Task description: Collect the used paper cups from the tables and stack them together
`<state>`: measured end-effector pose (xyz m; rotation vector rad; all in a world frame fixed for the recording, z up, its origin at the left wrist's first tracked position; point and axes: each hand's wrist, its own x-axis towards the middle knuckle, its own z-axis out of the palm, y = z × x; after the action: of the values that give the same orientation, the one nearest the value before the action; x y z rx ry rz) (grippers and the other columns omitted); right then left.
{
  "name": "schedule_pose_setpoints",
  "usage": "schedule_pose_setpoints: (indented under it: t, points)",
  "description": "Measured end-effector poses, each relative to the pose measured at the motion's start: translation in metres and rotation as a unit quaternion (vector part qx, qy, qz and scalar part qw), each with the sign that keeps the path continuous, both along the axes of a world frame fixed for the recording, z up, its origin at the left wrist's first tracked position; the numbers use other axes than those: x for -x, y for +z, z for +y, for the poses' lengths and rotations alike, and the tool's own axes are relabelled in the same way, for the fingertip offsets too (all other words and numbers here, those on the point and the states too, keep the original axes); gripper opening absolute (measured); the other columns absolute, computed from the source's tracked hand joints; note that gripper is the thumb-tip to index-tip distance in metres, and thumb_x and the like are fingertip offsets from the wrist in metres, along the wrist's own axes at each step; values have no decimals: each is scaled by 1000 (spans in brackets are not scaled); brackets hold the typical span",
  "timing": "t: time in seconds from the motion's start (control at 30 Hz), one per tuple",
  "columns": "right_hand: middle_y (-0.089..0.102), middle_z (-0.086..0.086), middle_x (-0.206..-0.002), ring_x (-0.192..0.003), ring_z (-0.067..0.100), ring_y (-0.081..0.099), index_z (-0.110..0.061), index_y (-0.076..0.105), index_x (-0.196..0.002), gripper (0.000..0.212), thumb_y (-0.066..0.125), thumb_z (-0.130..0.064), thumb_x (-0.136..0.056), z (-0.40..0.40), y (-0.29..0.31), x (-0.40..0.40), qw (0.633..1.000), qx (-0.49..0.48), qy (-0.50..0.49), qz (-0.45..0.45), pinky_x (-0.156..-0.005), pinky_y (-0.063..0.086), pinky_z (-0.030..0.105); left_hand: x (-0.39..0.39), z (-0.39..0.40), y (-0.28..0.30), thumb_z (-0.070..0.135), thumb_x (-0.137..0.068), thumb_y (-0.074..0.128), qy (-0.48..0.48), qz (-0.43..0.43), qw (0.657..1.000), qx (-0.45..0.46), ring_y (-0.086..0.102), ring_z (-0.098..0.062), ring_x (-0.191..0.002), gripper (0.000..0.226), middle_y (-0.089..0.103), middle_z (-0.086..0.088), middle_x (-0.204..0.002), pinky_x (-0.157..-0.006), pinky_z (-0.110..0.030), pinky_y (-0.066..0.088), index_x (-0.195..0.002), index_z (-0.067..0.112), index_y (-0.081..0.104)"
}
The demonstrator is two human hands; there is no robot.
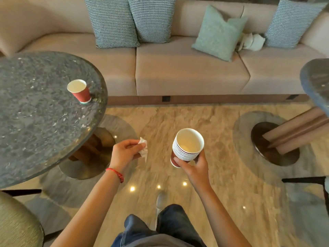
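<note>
One red paper cup (79, 90) sits on the round dark stone table (35, 122), no readable print. The right hand (195, 164) grips the stacked cups (187, 147); the left hand (124, 152) pinches a crumpled tissue (143, 147) over glossy marble floor (222, 166), by a beige sofa (187, 72).

We note a beige sofa (187, 68) with patterned cushions (114, 22), a round dark stone table (35, 131) at left, and a polished marble floor (204, 122) reflecting ceiling lights.

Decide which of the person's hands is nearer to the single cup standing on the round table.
Left. The left hand, pinching a tissue, is just off the table's edge; the right hand, holding the cup stack, is farther from the cup.
</note>
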<state>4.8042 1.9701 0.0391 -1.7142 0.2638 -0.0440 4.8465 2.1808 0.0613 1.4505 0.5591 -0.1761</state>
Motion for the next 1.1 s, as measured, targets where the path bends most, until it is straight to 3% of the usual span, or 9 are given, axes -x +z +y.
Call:
schedule_pose_setpoints:
  t: [0.13,0.27,0.67,0.77,0.87,0.97,1.1]
  points:
    - [62,-13,-108,-100,-5,58,-37,51,-106,57,86,-19,-64,-5,5,-69,999,4,33,1,-77,45,7,-53,-2,3,7,-76,73,20,-1,1000,-9,69,-6,-62,9,70,-4,-73,-54,-15,53,-83,7,69]
    - [62,-13,-109,-102,-1,58,-37,51,-108,58,82,-32,-59,3,6,-128,999,3,51,3,-80,46,11,-101,6,3,7,-75,73,40,0,999,-5,69,-8,-63,8,71,-5,-73,-55,-16,53,-81,8,69]
    - [63,-24,-104,-101,-3,58,-40,53,-109,63,82,-43,-53,69,25,-326,995,-1,103,-9,-78,45,7,-275,65,23,8,-75,74,78,-8,997,3,66,-6,-57,8,71,-5,-70,-50,-14,50,-82,6,70]
    - [62,-28,-103,-101,-4,58,-39,52,-111,63,83,-38,-56,89,28,-364,991,-7,131,-7,-77,44,5,-302,82,28,6,-76,72,96,-11,995,7,66,-6,-58,12,69,-9,-74,-51,-14,51,-87,1,68]
    - [62,-27,-103,-102,-4,57,-35,52,-114,65,82,-37,-56,109,28,-394,987,-4,163,-3,-79,45,7,-319,96,31,7,-77,71,127,-12,992,13,68,-9,-63,7,71,-7,-75,-55,-16,53,-83,7,68]
    - [63,-20,-106,-103,-2,58,-31,52,-118,69,82,-39,-56,130,28,-422,977,-4,214,9,-82,46,13,-329,111,32,10,-77,71,170,-8,985,13,69,-7,-65,4,72,3,-69,-56,-16,54,-79,13,68]
    - [62,-22,-108,-105,-3,56,-35,51,-117,67,82,-37,-57,161,30,-462,954,-1,300,2,-83,46,10,-336,127,29,12,-77,72,242,1,970,2,67,-5,-60,4,72,4,-64,-53,-13,50,-80,12,69]
